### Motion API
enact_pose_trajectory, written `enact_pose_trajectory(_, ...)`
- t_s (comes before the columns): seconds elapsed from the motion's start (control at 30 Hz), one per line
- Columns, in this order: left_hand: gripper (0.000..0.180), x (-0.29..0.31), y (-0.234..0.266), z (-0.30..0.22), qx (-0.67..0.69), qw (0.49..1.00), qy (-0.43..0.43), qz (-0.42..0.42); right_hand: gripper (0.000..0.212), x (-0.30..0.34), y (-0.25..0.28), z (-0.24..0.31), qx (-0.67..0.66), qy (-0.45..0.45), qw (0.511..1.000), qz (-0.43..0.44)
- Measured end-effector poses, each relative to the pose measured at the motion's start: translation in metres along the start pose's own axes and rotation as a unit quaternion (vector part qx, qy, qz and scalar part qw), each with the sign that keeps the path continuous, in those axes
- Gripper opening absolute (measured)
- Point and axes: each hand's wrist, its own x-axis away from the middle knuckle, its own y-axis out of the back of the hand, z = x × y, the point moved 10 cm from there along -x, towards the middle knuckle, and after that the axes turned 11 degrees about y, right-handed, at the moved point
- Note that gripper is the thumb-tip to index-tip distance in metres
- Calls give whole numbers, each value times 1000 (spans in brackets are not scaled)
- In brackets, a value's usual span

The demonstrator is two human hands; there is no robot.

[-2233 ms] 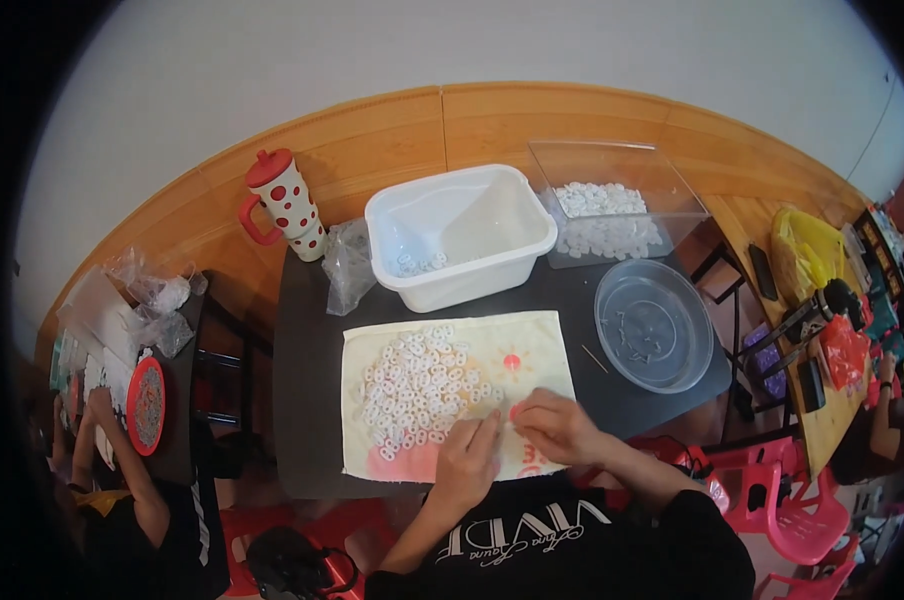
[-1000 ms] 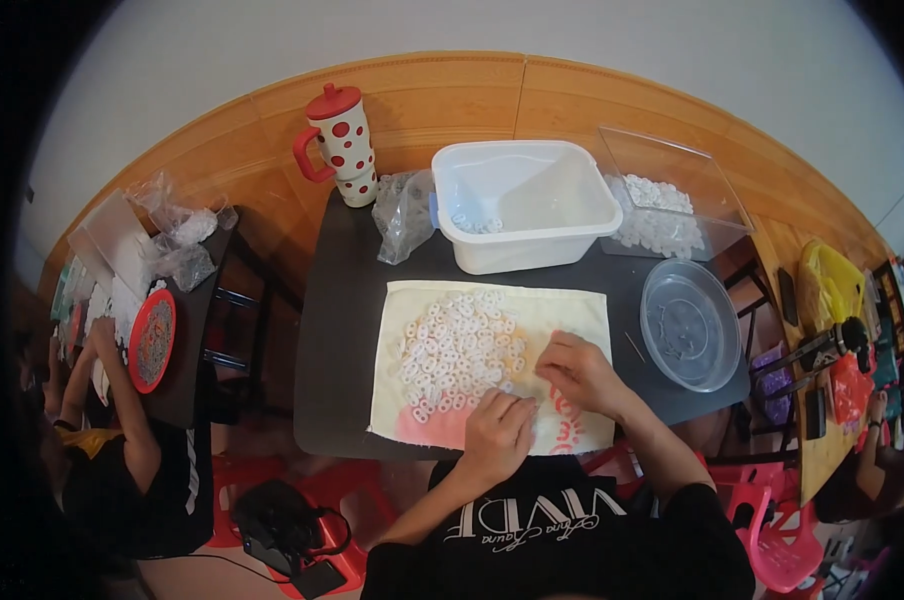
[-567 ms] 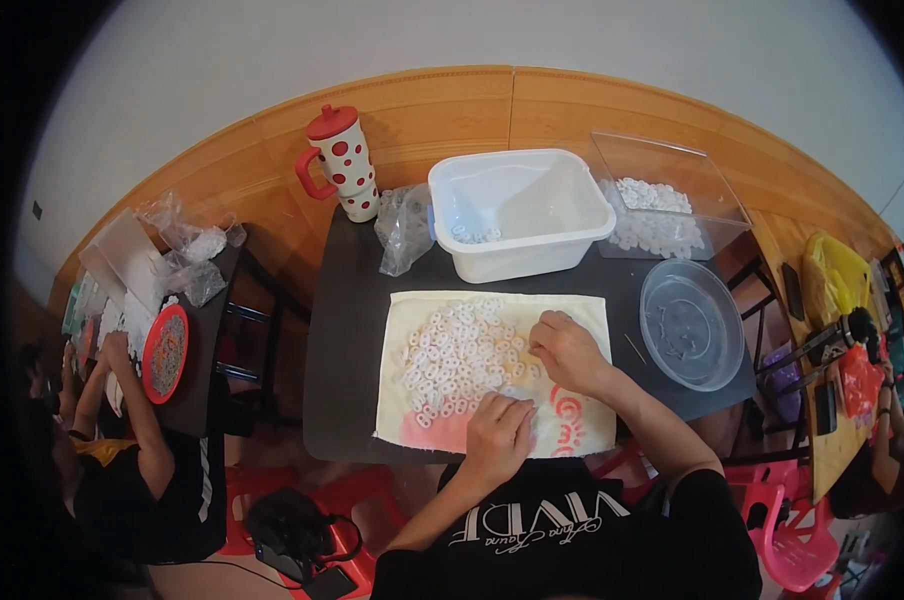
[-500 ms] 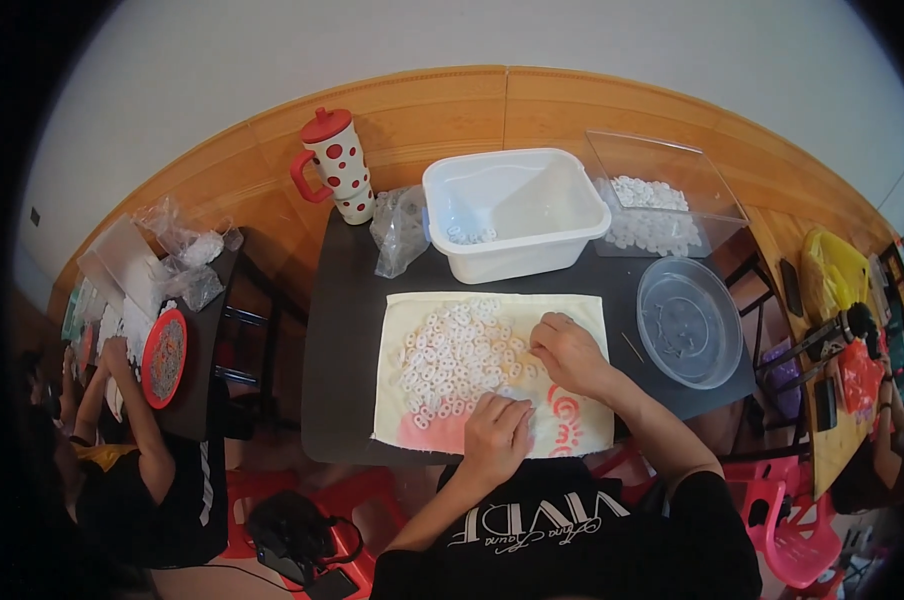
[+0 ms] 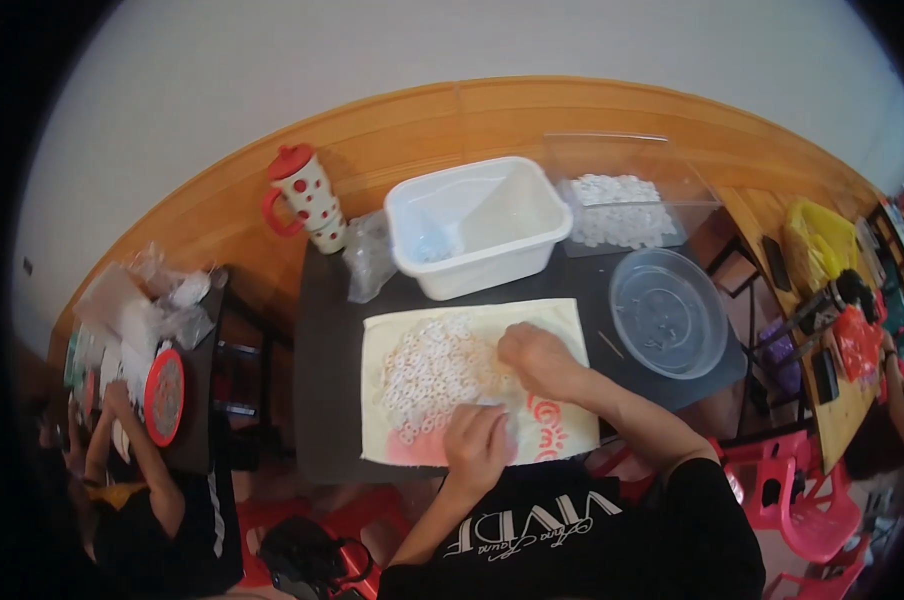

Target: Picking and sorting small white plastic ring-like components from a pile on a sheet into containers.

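Observation:
A pale yellow cloth [image 5: 560, 318] with pink printing lies on the dark table. Spread over its left and middle is a heap of small white ring-shaped pieces [image 5: 427, 375]. At the heap's lower right edge, my left hand [image 5: 475, 445] is closed with thumb and fingertips together. Whatever is pinched there is too small to make out. Up and to the right, my right hand [image 5: 537, 358] rests by the heap's right edge, back upward and fingers curled down. Its fingertips are mostly hidden, and I cannot make out what they hold.
Behind the cloth stand a white tub [image 5: 482, 275], a crumpled clear bag [image 5: 370, 258] and a dotted tumbler [image 5: 312, 205]. Rightward are a round clear tray [image 5: 669, 315], a thin stick [image 5: 611, 345] and a clear box [image 5: 622, 215] of white pieces. Other people work at both sides.
The whole view has swung, so the table's things sit farther left. My right hand's fingers look more curled and slightly nearer the heap. My left hand stays at about the same spot on the cloth.

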Motion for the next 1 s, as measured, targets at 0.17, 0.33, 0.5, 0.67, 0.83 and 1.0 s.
enact_pose_trajectory(0.17,25,-8,17,11,114,989,71,-56,9,11,11,39,-290,-54,956,-1)
enact_pose_trajectory(0.33,14,-10,-7,19,207,970,121,30,10,34,25,34,-376,-107,919,-54)
enact_pose_trajectory(0.5,12,-8,-13,29,258,954,145,36,9,69,118,-4,-92,-75,983,-138)
enact_pose_trajectory(0.67,17,2,-29,46,309,924,214,74,9,137,168,-76,25,-262,960,-98)
enact_pose_trajectory(0.83,20,0,-29,46,282,931,225,49,9,134,133,-79,111,-249,962,7)
enact_pose_trajectory(1.0,19,5,-22,43,223,952,203,43,9,120,111,-88,176,-257,945,101)
